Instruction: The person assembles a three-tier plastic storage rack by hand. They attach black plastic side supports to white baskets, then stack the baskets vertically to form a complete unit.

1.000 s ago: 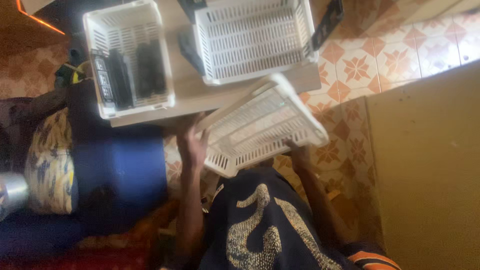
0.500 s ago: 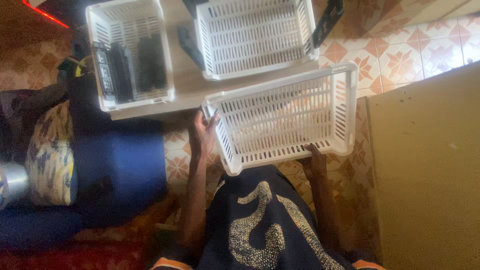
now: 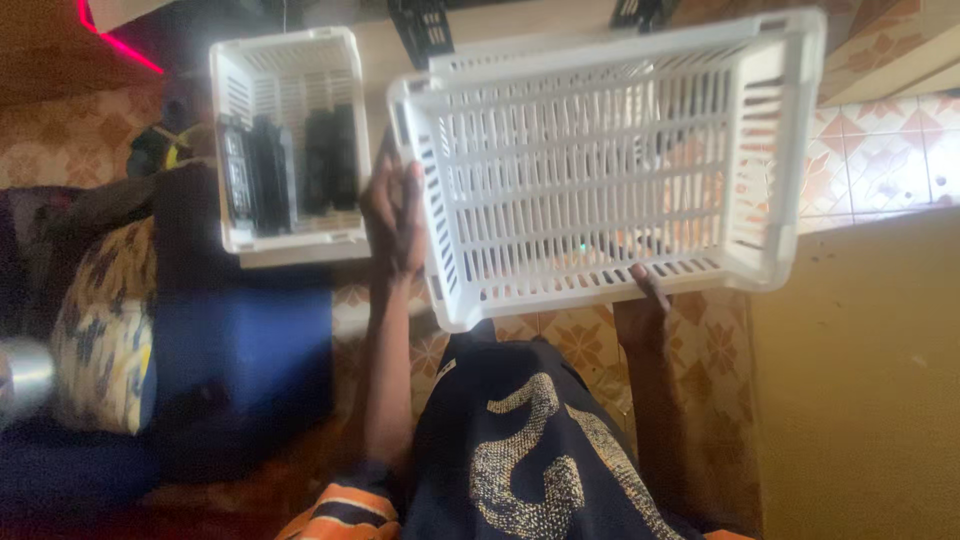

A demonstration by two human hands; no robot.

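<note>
I hold an empty white slatted plastic basket up in front of me, its open side toward the camera. My left hand grips its left rim. My right hand holds its lower edge, mostly hidden under the basket. Behind it, partly covered, another white basket's rim shows on the table.
A smaller white basket holding several black objects stands on the pale table at the left. A blue and patterned cushion pile lies lower left. A tan wall or panel fills the right. Patterned floor tiles lie below.
The empty basket has come up toward the camera and levelled out from a tilt, and it now covers most of the far basket. Both hands stay on it.
</note>
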